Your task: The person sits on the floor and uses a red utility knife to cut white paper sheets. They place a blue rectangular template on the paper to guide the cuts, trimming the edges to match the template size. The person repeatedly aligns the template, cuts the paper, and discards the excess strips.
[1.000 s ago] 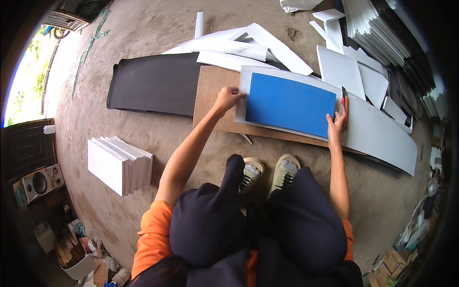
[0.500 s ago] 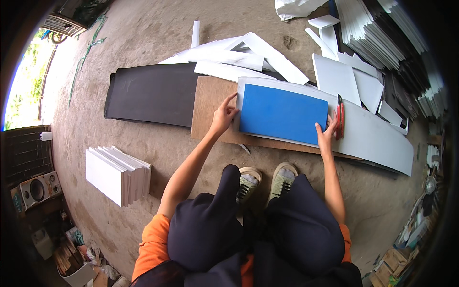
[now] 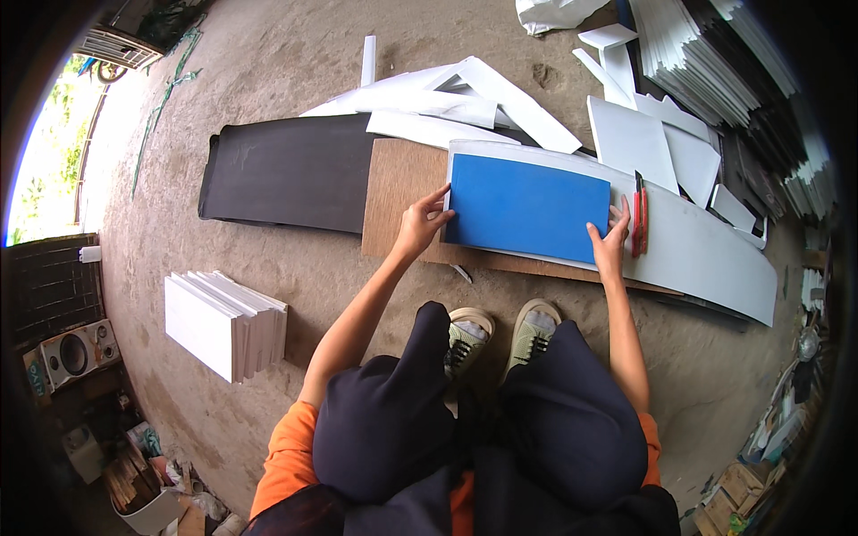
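Observation:
A blue rectangular panel (image 3: pixel 529 207) lies on a long pale grey sheet (image 3: pixel 706 241), its left edge close to the sheet's left end. My left hand (image 3: pixel 423 223) grips the panel's left edge, thumb near the lower corner and forefinger higher up. At the opposite edge, my right hand (image 3: pixel 610 246) holds the panel with the thumb in front and the other fingers around the side. Just right of that hand, a red utility knife (image 3: pixel 639 219) rests on the grey sheet. Beneath the sheet, a brown wooden board (image 3: pixel 391 196) sticks out to the left.
A black sheet (image 3: pixel 286 174) extends left of the board. White offcuts (image 3: pixel 518 103) lie behind it, and more white pieces (image 3: pixel 630 138) lie at the back right beside stacked sheets (image 3: pixel 693 67). A white panel stack (image 3: pixel 219 326) stands on the floor (image 3: pixel 214 223) to the left.
The blue panel has slid slightly left on the grey sheet. My left fingers have come in against its left edge, and my right hand has shifted a little away from the knife.

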The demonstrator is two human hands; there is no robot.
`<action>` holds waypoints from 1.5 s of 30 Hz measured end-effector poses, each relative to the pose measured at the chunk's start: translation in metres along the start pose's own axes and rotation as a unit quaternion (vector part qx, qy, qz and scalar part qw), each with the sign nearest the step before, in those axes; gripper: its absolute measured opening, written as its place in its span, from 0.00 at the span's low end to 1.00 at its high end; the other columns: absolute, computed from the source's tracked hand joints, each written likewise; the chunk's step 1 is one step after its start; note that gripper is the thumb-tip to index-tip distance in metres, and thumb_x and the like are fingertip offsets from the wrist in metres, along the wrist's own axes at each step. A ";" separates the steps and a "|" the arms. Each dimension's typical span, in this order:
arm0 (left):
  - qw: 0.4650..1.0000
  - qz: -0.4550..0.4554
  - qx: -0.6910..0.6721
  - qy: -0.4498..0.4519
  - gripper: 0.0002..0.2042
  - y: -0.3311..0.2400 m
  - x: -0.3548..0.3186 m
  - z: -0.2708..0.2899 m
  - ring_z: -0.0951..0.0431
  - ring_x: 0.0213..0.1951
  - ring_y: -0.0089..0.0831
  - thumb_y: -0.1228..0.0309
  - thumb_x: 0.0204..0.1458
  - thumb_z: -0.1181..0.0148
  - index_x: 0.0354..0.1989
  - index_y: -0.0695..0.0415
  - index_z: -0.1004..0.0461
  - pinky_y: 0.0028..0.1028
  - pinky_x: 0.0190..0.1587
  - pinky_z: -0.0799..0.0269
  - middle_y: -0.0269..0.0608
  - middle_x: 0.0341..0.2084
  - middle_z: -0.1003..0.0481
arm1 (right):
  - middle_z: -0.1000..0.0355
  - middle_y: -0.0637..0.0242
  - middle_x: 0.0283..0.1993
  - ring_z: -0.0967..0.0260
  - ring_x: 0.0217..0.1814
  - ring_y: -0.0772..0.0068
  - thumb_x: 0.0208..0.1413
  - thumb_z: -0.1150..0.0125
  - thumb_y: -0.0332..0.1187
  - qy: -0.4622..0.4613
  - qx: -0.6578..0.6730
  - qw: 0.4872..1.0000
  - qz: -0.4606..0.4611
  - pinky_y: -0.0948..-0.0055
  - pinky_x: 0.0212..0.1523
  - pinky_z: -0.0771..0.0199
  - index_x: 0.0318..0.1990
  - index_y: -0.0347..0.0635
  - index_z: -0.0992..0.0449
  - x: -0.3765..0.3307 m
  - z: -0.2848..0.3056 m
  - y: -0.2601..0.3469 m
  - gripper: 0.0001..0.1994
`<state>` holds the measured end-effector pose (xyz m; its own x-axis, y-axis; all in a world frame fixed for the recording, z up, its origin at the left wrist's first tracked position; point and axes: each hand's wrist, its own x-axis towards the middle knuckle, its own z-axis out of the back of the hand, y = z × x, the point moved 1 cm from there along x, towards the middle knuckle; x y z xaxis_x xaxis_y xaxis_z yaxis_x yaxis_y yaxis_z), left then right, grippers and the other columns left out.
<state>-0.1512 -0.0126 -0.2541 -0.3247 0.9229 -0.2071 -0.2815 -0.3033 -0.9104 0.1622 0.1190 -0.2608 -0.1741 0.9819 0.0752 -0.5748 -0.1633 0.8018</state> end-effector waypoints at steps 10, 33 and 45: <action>0.997 -0.041 0.065 -0.033 0.23 0.000 -0.004 -0.001 0.27 0.41 0.34 0.78 0.42 0.44 0.51 0.56 0.36 0.28 0.42 0.29 0.47 0.42 0.30 | 0.45 0.55 0.54 0.48 0.49 0.58 0.40 0.41 0.23 0.012 -0.031 0.999 -0.002 0.60 0.52 0.47 0.61 0.49 0.59 -0.003 -0.004 0.006 0.41; 0.989 -0.091 0.080 -0.090 0.21 0.026 -0.009 -0.024 0.36 0.44 0.39 0.80 0.49 0.56 0.54 0.60 0.41 0.29 0.46 0.38 0.52 0.43 0.39 | 0.32 0.55 0.39 0.32 0.35 0.72 0.41 0.42 0.19 0.029 0.125 0.989 -0.067 0.75 0.37 0.31 0.58 0.48 0.50 0.015 0.016 -0.013 0.35; 0.955 -0.155 0.212 -0.136 0.21 0.030 -0.013 -0.039 0.39 0.45 0.42 0.81 0.51 0.60 0.56 0.62 0.44 0.33 0.50 0.43 0.51 0.43 0.40 | 0.29 0.58 0.35 0.31 0.32 0.75 0.40 0.40 0.21 0.052 0.115 0.989 -0.082 0.77 0.33 0.31 0.58 0.48 0.51 0.012 0.027 -0.020 0.36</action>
<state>-0.1206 -0.0247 -0.2923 -0.3735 0.9053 0.2024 -0.7235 -0.1477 -0.6744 0.1930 0.1369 -0.2601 -0.1822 0.9762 -0.1179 -0.4062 0.0344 0.9131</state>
